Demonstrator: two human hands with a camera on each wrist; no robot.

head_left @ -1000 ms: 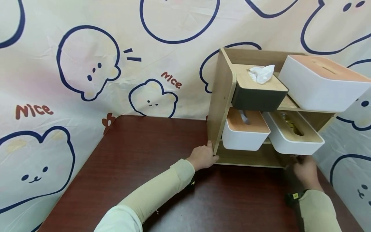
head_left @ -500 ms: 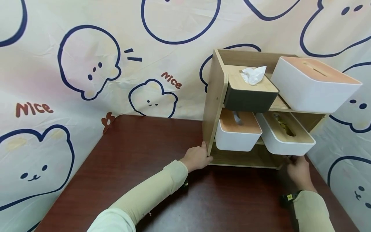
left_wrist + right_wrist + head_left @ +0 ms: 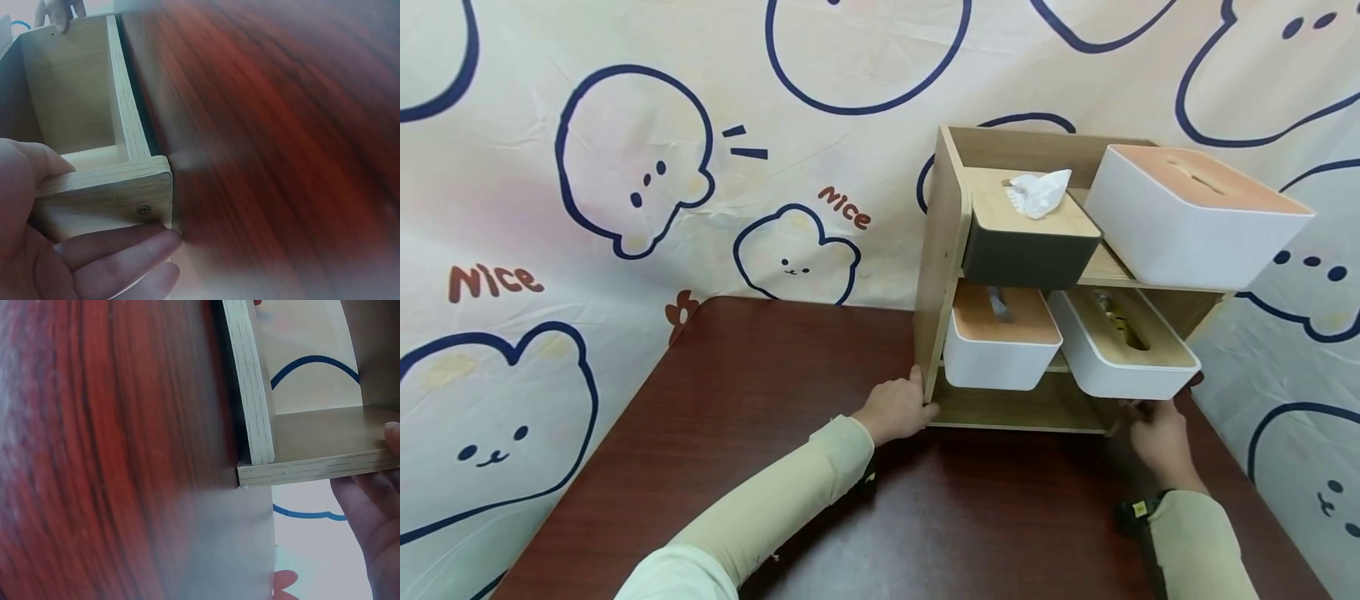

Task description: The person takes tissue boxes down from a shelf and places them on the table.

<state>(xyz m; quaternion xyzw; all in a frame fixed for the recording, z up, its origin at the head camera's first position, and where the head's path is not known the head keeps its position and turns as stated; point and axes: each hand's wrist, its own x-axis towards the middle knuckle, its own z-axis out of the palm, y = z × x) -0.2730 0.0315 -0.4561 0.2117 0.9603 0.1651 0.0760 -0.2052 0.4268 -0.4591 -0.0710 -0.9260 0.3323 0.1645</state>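
A light wooden shelf unit (image 3: 942,267) stands on the dark red-brown table, loaded with tissue boxes. My left hand (image 3: 891,410) grips the bottom of its left side panel; in the left wrist view the thumb is inside and the fingers (image 3: 125,262) lie along the outer face. At the right panel's lower edge, my right hand (image 3: 1163,442) holds on, thumb inside and fingers outside in the right wrist view. The upper level carries a dark grey tissue box (image 3: 1030,257) and a big white one (image 3: 1195,237). Below are a smaller white box (image 3: 1000,360) and another white box (image 3: 1135,377).
The dark wooden table (image 3: 790,358) extends left of and in front of the shelf unit. Behind it and at both sides hangs a cream cloth (image 3: 850,150) printed with cartoon bears. The boxes jut out past the shelf fronts.
The shelf unit with its boxes has slid to the left along the table, both hands moving with it. Their grip on the side panels looks the same.
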